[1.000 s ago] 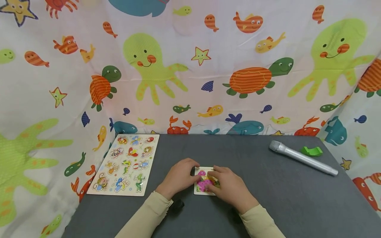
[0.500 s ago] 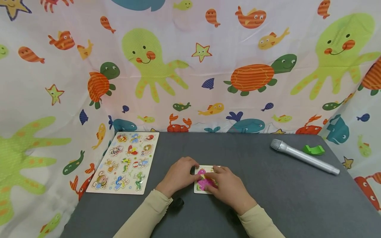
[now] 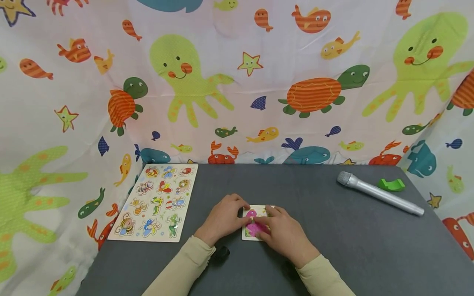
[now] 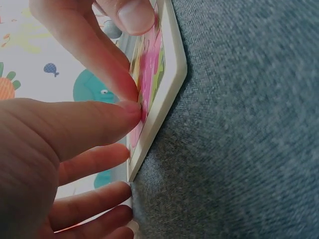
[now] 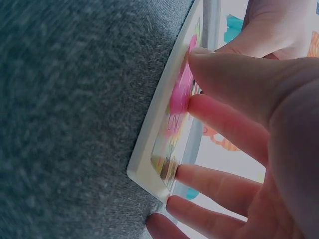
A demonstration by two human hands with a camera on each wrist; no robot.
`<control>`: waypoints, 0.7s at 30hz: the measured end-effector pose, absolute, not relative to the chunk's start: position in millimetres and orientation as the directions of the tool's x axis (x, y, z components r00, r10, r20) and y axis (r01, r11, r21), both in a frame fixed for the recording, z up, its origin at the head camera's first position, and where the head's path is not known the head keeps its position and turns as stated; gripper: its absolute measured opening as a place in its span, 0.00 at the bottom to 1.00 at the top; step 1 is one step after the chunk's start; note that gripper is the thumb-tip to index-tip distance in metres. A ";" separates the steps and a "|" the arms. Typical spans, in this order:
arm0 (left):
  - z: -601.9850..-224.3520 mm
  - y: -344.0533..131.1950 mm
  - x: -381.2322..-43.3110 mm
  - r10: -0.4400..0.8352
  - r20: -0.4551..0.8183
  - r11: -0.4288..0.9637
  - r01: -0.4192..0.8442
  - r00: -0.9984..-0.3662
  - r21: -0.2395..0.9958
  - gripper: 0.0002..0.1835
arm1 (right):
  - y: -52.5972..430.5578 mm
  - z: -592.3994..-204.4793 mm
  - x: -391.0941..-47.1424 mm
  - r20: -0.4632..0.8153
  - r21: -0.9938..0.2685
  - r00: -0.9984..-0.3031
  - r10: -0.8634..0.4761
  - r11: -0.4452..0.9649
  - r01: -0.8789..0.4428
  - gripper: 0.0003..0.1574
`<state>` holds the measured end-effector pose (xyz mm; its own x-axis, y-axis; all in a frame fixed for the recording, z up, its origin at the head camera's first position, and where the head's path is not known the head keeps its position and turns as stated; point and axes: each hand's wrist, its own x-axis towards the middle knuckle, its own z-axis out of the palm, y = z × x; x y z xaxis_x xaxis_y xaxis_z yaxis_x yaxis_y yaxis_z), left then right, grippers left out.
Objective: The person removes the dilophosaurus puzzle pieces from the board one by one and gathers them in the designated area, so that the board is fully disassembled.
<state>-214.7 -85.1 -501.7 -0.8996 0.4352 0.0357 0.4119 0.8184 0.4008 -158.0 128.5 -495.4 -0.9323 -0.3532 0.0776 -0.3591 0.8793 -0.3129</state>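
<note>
A small square puzzle point(image 3: 255, 232) in a pale frame lies on the dark table, its picture showing a pink cartoon animal. My left hand point(image 3: 225, 218) is at its left side. In the left wrist view the left thumb point(image 4: 112, 117) presses on the pink picture while the fingers reach toward the frame's far edge. My right hand point(image 3: 285, 232) covers the right half of the puzzle. Its thumb point(image 5: 219, 69) and index finger point(image 5: 219, 114) touch the pink surface in the right wrist view, with the other fingers spread along the frame.
A larger board point(image 3: 155, 201) with several cartoon insect pieces lies to the left. At the right are a silver microphone point(image 3: 381, 193) and a curved green block point(image 3: 391, 185). A sea-animal curtain point(image 3: 237, 98) hangs behind the table.
The yellow patch by my right fingers has given way to pink, and the right index finger has shifted left over the picture. My left hand stays at the puzzle's left side.
</note>
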 end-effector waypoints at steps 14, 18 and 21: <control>-492.5 -80.6 -216.1 0.469 0.049 0.832 0.460 -0.882 0.312 0.18 | 128.8 -492.2 -158.5 0.071 -0.300 -0.926 -0.370 0.878 -0.373 0.28; -488.9 -77.0 -219.8 0.476 0.018 0.835 0.459 -0.879 0.303 0.17 | 128.8 -491.3 -158.7 0.049 -0.297 -0.931 -0.362 0.885 -0.359 0.29; -487.7 -74.2 -220.2 0.485 0.014 0.835 0.467 -0.875 0.291 0.15 | 129.9 -489.8 -157.1 0.046 -0.302 -0.930 -0.366 0.882 -0.362 0.29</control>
<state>-220.2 -74.2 -487.7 -0.8746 0.4845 0.0142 0.4672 0.8349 0.2910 -157.1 129.9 -489.8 -0.9296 -0.3657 0.0464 -0.3620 0.8818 -0.3024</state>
